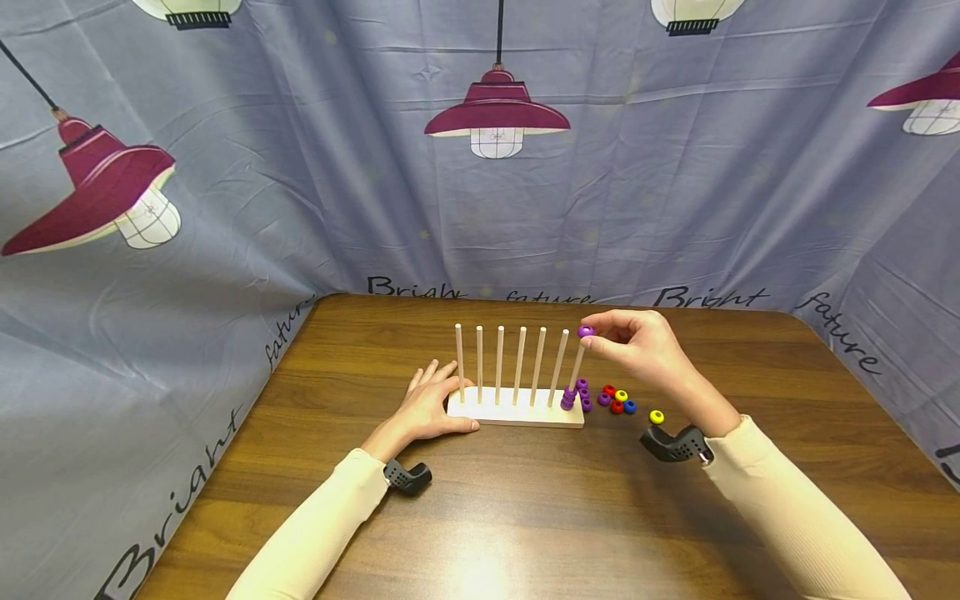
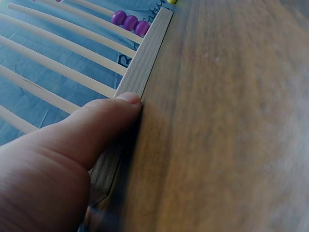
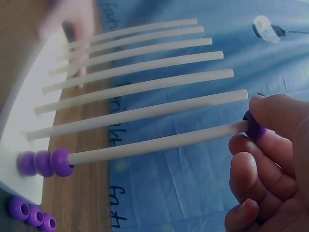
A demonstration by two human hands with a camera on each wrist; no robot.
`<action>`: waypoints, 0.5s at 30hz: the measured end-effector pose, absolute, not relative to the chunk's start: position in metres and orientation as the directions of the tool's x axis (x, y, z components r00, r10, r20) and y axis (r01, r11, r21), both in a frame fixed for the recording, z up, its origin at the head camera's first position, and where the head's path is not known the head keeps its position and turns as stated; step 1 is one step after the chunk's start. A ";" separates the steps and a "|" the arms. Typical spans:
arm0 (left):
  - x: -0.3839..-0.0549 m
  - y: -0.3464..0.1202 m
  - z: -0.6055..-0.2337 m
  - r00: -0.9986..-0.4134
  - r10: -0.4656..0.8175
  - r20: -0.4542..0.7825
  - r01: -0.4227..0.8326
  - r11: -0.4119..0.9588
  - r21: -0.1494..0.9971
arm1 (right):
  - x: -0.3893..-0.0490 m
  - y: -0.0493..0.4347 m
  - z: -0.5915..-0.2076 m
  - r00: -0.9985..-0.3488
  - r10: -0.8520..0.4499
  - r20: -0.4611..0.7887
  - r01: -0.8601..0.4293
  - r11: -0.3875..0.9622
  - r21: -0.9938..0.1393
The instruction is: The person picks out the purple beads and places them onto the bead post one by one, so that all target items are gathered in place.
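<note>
A pale wooden rack (image 1: pixel 517 408) with several upright pegs stands on the table. My left hand (image 1: pixel 427 408) holds its left end, the thumb (image 2: pixel 111 116) along the front edge and the index finger behind. The other left fingers spread out over the table. With thumb and fingertips, my right hand (image 1: pixel 637 342) pinches a purple bead (image 1: pixel 587 332) at the top of the rightmost peg (image 3: pixel 159 145). In the right wrist view the bead meets the peg's tip. Three purple beads (image 3: pixel 43 163) are stacked at the foot of that peg; the other pegs carry none.
Loose purple beads (image 1: pixel 585 395) lie against the rack's right end. Further right are red beads (image 1: pixel 609 390), a blue bead (image 1: pixel 630 407) and yellow beads (image 1: pixel 657 417). A patterned curtain (image 1: pixel 495 217) hangs behind the brown wooden table (image 1: pixel 525 500).
</note>
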State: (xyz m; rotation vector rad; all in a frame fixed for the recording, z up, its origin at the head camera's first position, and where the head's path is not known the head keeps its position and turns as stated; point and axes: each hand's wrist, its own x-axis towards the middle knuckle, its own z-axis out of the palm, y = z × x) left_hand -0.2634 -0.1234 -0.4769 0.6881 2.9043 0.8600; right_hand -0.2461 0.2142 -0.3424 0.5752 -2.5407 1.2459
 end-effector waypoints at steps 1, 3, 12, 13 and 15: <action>-0.263 -0.123 -0.477 -0.901 0.424 0.090 0.405 0.748 0.526 | -0.246 0.214 -0.343 -0.890 -0.237 0.390 -0.453 0.555 -0.698; -0.263 -0.124 -0.477 -0.901 0.424 0.090 0.404 0.748 0.527 | -0.246 0.214 -0.343 -0.889 -0.237 0.391 -0.454 0.555 -0.697; -0.263 -0.124 -0.477 -0.901 0.424 0.091 0.405 0.747 0.527 | -0.245 0.214 -0.343 -0.890 -0.239 0.388 -0.453 0.558 -0.695; -0.263 -0.124 -0.477 -0.901 0.424 0.090 0.405 0.747 0.527 | -0.245 0.214 -0.343 -0.890 -0.239 0.388 -0.453 0.558 -0.695; -0.263 -0.124 -0.477 -0.901 0.424 0.091 0.405 0.748 0.527 | -0.245 0.214 -0.342 -0.892 -0.239 0.385 -0.450 0.556 -0.699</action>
